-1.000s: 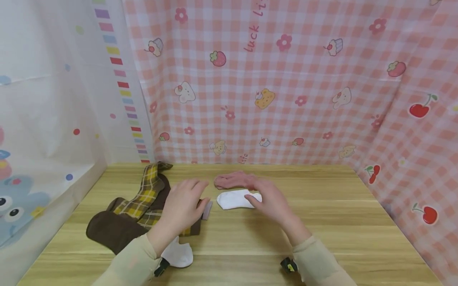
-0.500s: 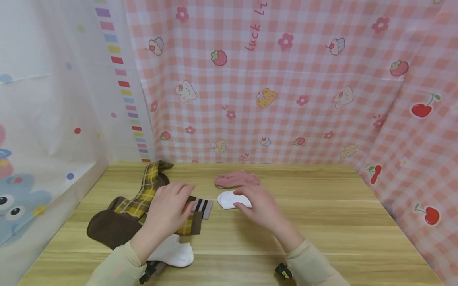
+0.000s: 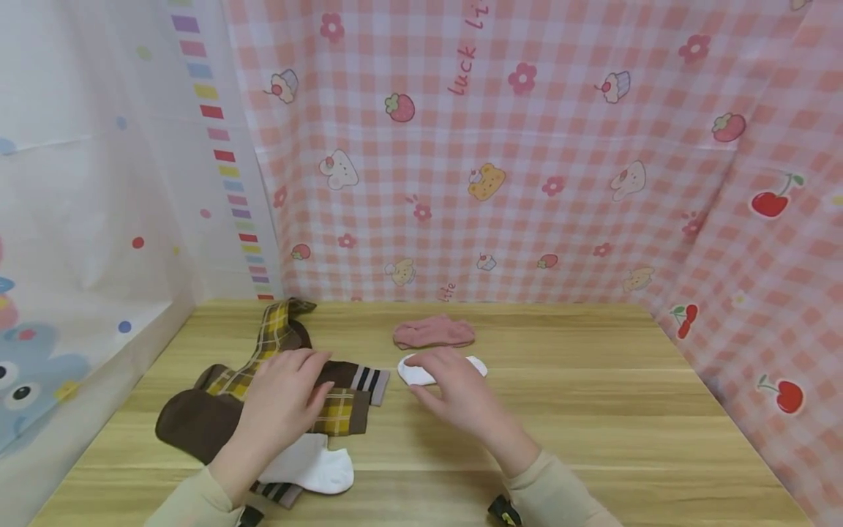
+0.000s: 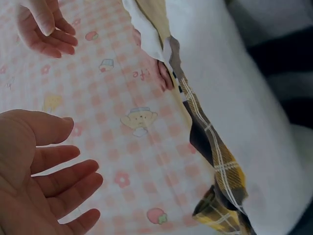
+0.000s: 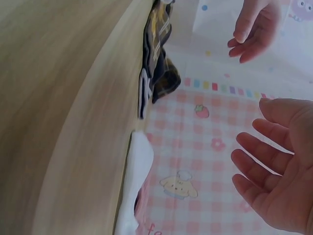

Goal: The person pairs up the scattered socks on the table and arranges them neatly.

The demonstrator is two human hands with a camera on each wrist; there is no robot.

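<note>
In the head view my left hand (image 3: 283, 399) hovers over the pile at the left, fingers loosely bent, holding nothing. Beneath it are a yellow-and-brown plaid sock (image 3: 339, 411), a dark brown sock with a striped cuff (image 3: 369, 380) and a white ankle sock (image 3: 329, 471). My right hand (image 3: 464, 391) partly covers a second white ankle sock (image 3: 477, 364) in the middle. The right wrist view has that hand raised well off the white sock (image 5: 138, 166), fingers spread and relaxed. Just behind lies a pink sock (image 3: 435, 331).
A brown sock toe (image 3: 197, 424) and another plaid sock (image 3: 273, 333) extend the pile leftward and back. The wooden tabletop (image 3: 593, 410) meets a pink checked curtain (image 3: 421, 161) at the rear and a white patterned curtain (image 3: 99, 219) on the left.
Both hands have drifted left and toward the near edge, the left one farther over the pile. More of the striped and plaid cuffs now shows. The socks stay where they were.
</note>
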